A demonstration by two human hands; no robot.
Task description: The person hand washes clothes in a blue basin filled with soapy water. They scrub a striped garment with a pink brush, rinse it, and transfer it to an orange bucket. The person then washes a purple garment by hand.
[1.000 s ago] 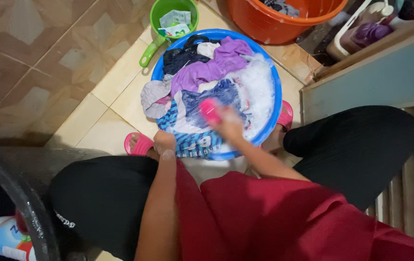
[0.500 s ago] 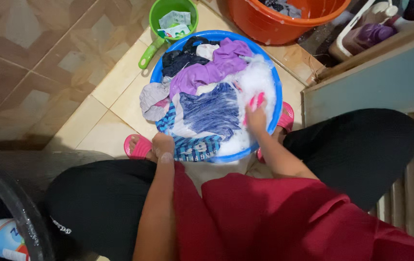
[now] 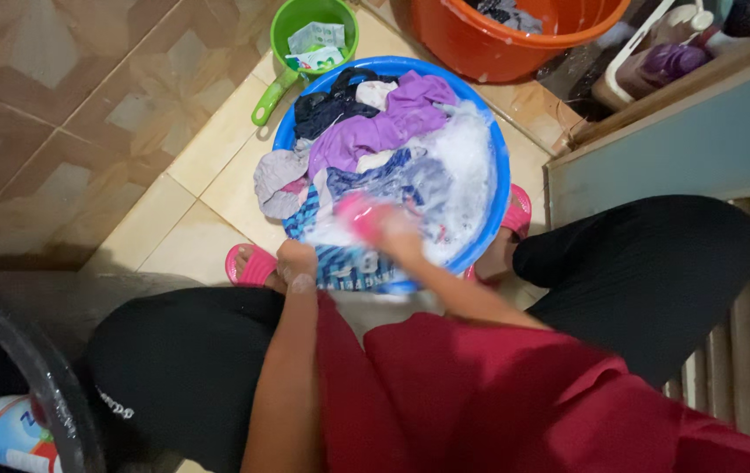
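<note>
Brush (image 3: 359,216) in right hand (image 3: 399,235), atop striped cloth (image 3: 366,188) in basin (image 3: 499,166).

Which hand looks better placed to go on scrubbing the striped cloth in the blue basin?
Probably the right hand: it holds the pink brush over the striped cloth in the blue basin. The left hand grips the cloth at the near rim, seemingly pinning it.
</note>
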